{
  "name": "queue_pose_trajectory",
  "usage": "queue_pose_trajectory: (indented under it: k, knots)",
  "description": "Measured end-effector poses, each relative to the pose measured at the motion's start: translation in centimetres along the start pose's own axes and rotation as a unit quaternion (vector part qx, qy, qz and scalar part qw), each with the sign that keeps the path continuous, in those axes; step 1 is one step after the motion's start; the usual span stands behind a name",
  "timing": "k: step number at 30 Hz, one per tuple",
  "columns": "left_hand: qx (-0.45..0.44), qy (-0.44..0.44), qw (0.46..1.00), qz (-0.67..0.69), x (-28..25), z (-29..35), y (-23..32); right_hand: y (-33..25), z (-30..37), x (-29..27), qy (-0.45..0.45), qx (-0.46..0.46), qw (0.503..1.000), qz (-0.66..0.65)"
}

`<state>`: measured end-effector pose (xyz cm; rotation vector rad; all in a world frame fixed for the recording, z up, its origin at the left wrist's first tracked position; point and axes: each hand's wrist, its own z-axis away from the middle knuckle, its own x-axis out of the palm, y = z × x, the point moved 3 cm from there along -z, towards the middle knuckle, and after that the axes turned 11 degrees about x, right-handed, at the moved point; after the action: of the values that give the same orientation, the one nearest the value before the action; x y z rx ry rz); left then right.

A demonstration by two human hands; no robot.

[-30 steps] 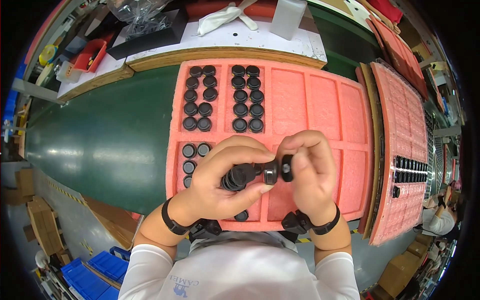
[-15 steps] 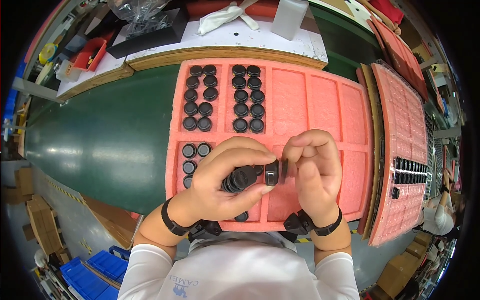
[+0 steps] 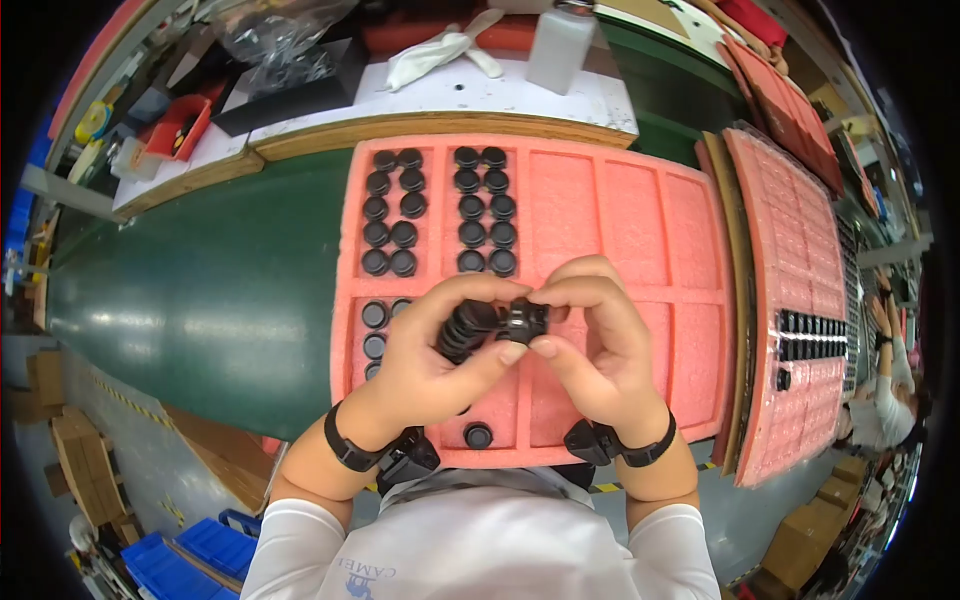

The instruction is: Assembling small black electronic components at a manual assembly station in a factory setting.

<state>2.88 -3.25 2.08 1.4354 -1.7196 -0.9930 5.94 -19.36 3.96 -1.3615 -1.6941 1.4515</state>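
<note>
Above a pink foam tray [image 3: 620, 283], both hands meet on a small black cylindrical part [image 3: 522, 320]. My left hand [image 3: 415, 360] grips it at thumb and fingertip, while several more black round pieces [image 3: 465, 333] sit bunched against its palm. Fingers and thumb of my right hand [image 3: 615, 355] pinch the right end of that part. Upright black round parts [image 3: 471, 208] stand in pairs of rows in the tray's left compartments; my left hand covers some. One lone black part [image 3: 478, 435] stands near the tray's front edge.
A green conveyor belt [image 3: 190, 280] runs under the tray. Beyond it, a white shelf [image 3: 480, 100] carries a white glove [image 3: 430, 62], a translucent bottle [image 3: 560, 50] and a black box [image 3: 300, 100] of plastic bags. Another pink tray [image 3: 785, 260] leans at right. A co-worker's arm [image 3: 885, 330] shows far right.
My right hand has moved left, bringing the dark disc it held against the part in my left hand. The view has shifted slightly, uncovering the lone black part near the front edge.
</note>
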Motion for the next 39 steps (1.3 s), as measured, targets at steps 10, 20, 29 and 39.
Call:
queue_pose_trajectory:
  k: [10,20,29,39]
  knots:
    - [0.010,0.007,0.999,0.036,1.0,0.1,-0.7,-3.7,5.3,-5.9,0.048,0.033,0.974,0.217]
    - [0.003,-0.034,0.999,0.039,1.9,0.1,-0.6,-6.3,15.3,-22.0,0.206,0.290,0.837,0.415]
    - [-0.008,-0.050,0.998,0.047,1.7,-0.2,-0.7,-2.9,16.3,-28.4,0.205,0.371,0.769,0.480]
    - [-0.028,-0.066,0.995,0.062,1.8,-0.3,-0.5,-3.0,15.9,-26.9,0.193,0.366,0.757,0.505]
